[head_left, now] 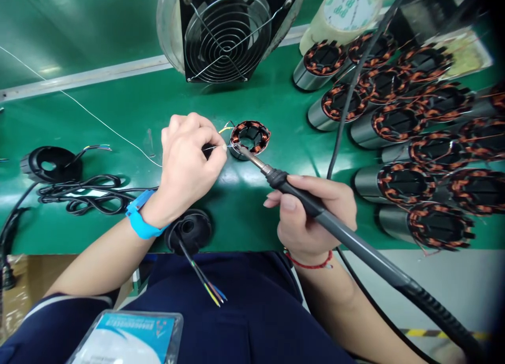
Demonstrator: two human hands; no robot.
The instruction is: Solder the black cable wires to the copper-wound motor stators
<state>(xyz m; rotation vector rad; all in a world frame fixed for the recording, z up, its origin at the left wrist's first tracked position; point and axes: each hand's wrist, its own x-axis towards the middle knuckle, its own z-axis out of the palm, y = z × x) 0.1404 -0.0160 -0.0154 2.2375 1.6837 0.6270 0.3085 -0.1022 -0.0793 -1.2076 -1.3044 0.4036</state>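
A copper-wound motor stator point(263, 138) stands on the green bench, with a yellow wire at its left rim. My left hand point(192, 153) is just left of it, thumb and forefinger pinching a thin solder wire point(101, 123) that trails off to the upper left. My right hand point(317, 214) is wrapped round the dark handle of a soldering iron point(347, 232). The iron's tip touches or nearly touches the stator's left front rim, close to my left fingertips. The exact contact at the tip is too small to make out.
Several stators point(408, 182) fill the right side. A fan point(226, 43) stands behind, beside a tape roll point(347, 11). Black covers with cables point(51, 164) point(189, 230) sit left and at the front edge. The iron's cable crosses the right.
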